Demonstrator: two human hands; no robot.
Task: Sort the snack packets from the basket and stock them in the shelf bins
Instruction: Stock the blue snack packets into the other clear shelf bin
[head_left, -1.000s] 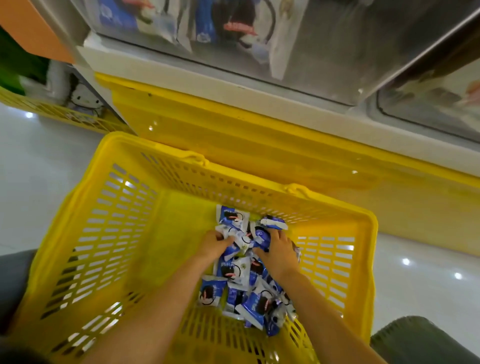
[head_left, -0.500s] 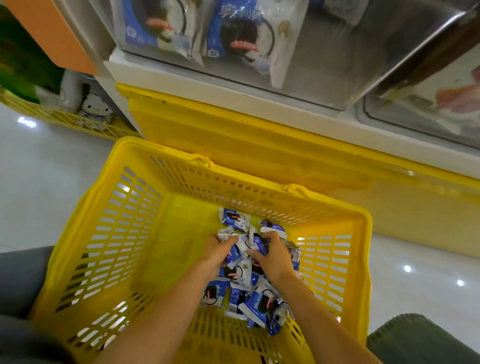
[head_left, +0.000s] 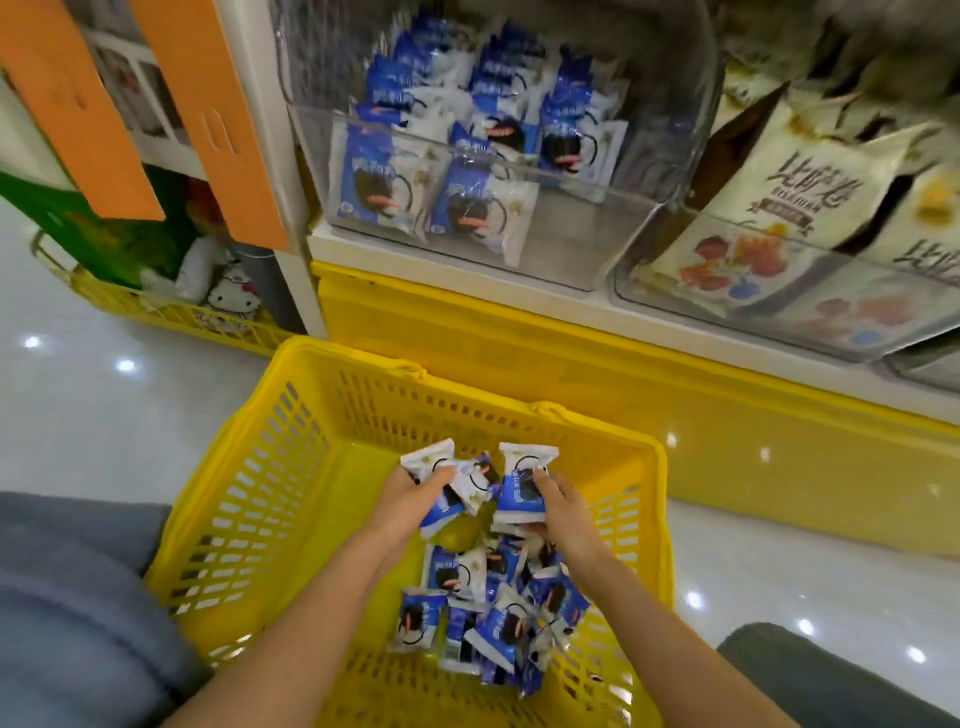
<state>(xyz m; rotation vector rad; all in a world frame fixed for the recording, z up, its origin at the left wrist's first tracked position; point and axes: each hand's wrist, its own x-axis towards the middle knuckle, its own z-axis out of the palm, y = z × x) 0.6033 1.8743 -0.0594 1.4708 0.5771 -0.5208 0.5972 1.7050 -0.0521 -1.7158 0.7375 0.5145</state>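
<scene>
Yellow basket (head_left: 363, 415) on glossy floor (head_left: 104, 426).
Two clear bins (head_left: 545, 244) above; left hand (head_left: 410, 499) and right hand (head_left: 563, 512) grip packets (head_left: 522, 493) (heap (head_left: 467, 618) beneath).

The glossy white tiled floor (head_left: 104, 431) carries a yellow slotted plastic basket (head_left: 218, 493), which stands just in front of the shelving unit's yellow base panel (head_left: 519, 353). A lower yellow mesh basket (head_left: 171, 317) stands to the left, apparently also on the floor. The white shelf board (head_left: 415, 265) above the panel carries two bins side by side. The left clear plastic bin (head_left: 571, 228) holds blue-and-white snack packets (head_left: 374, 182). The right clear plastic bin (head_left: 779, 322) holds cream-coloured packets (head_left: 810, 176).
</scene>
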